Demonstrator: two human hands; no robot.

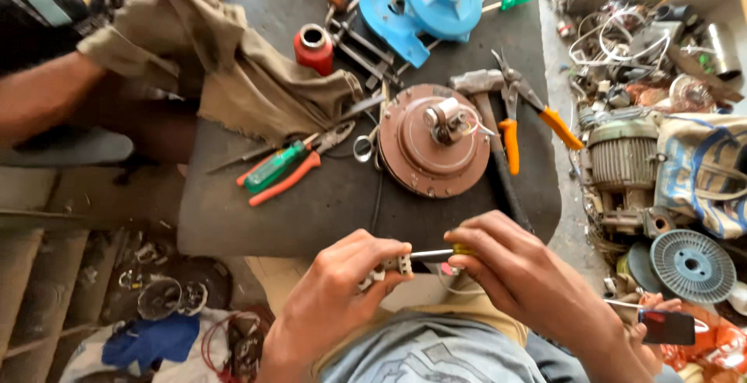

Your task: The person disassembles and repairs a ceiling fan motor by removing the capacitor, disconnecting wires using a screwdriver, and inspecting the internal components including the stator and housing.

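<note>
Now, head view: both hands work low, near the front edge of the dark tabletop point(233, 219).
Left hand point(331, 297): fingers closed on a small white terminal block point(389, 268), kept steady.
Right hand point(525, 278): fingers closed on a screwdriver point(436, 254), tip in the block.
Behind: brown round motor cover point(432, 145), orange pliers point(517, 122).

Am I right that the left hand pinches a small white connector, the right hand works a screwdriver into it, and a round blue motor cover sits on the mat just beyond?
Not quite. In the head view the round motor cover is reddish brown, not blue. The left hand does pinch the white connector, and the right hand works the screwdriver into it.
</note>
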